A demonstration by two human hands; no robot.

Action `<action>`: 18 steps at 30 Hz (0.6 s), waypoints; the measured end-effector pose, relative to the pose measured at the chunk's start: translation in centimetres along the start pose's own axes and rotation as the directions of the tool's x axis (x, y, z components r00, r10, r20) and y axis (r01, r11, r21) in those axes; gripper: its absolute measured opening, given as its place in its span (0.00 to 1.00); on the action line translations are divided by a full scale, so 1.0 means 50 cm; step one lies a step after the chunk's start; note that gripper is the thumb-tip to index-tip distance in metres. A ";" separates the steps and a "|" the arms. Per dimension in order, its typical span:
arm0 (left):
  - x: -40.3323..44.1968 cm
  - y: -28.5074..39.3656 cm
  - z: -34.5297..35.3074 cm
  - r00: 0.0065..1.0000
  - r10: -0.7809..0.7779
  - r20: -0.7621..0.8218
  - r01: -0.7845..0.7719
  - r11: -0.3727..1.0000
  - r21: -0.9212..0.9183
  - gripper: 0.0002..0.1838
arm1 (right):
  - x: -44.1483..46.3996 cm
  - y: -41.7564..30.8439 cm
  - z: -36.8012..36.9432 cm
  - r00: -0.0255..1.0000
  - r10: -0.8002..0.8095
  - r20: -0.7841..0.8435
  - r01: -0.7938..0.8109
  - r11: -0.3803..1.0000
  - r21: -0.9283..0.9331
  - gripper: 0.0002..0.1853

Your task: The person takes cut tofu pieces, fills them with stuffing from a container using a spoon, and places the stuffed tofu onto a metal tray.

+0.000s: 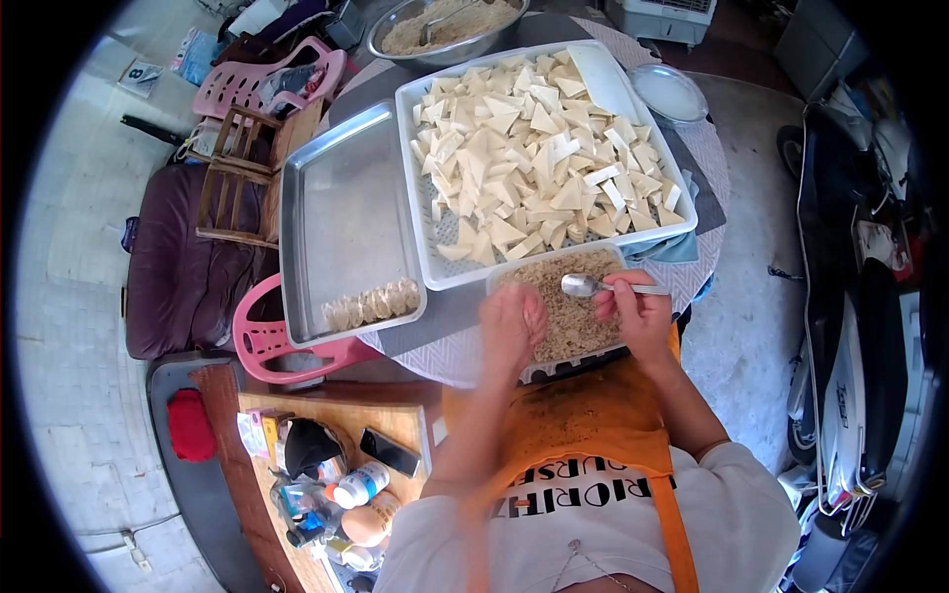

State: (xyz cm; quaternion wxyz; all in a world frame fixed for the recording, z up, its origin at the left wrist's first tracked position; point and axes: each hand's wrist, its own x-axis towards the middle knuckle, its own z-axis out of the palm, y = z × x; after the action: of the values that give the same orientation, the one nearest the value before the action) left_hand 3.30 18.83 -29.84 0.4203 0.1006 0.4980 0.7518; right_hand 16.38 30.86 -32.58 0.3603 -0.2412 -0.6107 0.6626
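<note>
My right hand (638,311) holds a metal spoon (583,286) over a white container of brown crumbly filling (578,341). My left hand (514,321) is at the left side of that container, fingers curled together; what they hold, if anything, is hidden. Beyond both hands, a large white tray (435,277) carries many pale cut triangles (504,119). To the left lies a metal tray (351,198) with a row of filled pieces (372,304) along its near end.
A metal bowl (381,44) of crumbly filling is at the far edge, near a round lidded dish (669,94). Pink chairs (252,346) stand left. A wooden side table (410,415) bears a phone (389,452) and bottles (361,484). A motorbike (845,395) is right.
</note>
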 end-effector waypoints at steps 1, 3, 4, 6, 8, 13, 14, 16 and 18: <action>0.001 0.000 0.000 1.000 0.011 0.007 -0.011 1.000 -0.023 0.23 | 0.001 -0.001 -0.003 1.000 -0.001 -0.010 0.001 1.000 0.005 0.08; 0.005 -0.003 -0.001 0.999 0.036 0.018 -0.035 0.997 -0.071 0.23 | 0.004 -0.005 -0.006 1.000 -0.008 -0.024 0.008 1.000 0.012 0.08; 0.005 -0.004 -0.007 0.998 0.029 0.055 -0.024 0.995 -0.092 0.22 | 0.005 -0.009 -0.007 0.999 -0.013 -0.031 0.014 1.000 0.013 0.08; 0.002 0.005 -0.014 0.992 0.015 0.129 0.002 0.991 -0.131 0.20 | 0.004 -0.019 -0.008 0.999 -0.025 -0.043 0.026 0.999 0.032 0.07; 0.006 0.017 0.028 0.999 0.020 -0.050 -0.029 0.982 -0.187 0.15 | 0.005 -0.029 -0.006 0.998 -0.040 -0.053 0.044 0.997 0.070 0.07; 0.023 -0.016 -0.034 0.982 0.064 0.180 -0.049 0.995 -0.085 0.14 | 0.010 -0.046 -0.004 0.998 -0.027 -0.062 0.034 0.993 0.114 0.08; 0.026 -0.018 -0.045 0.977 0.040 0.211 -0.029 0.998 -0.054 0.14 | 0.011 -0.049 -0.002 0.998 -0.025 -0.061 0.032 0.993 0.116 0.08; 0.027 -0.027 -0.055 0.981 0.000 0.195 0.003 1.000 -0.016 0.15 | 0.010 -0.052 0.007 0.998 0.006 -0.064 0.003 0.990 0.138 0.08; 0.021 -0.019 -0.038 0.994 -0.032 0.104 0.033 0.999 -0.006 0.17 | 0.009 -0.054 0.023 0.999 0.032 -0.028 -0.027 0.986 0.163 0.08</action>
State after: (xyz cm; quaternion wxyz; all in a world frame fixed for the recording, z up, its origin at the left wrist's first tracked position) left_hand 2.07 18.47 -31.82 0.4581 0.1300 0.4743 0.7405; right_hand 15.75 30.46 -29.70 0.3784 -0.2300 -0.5454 0.7117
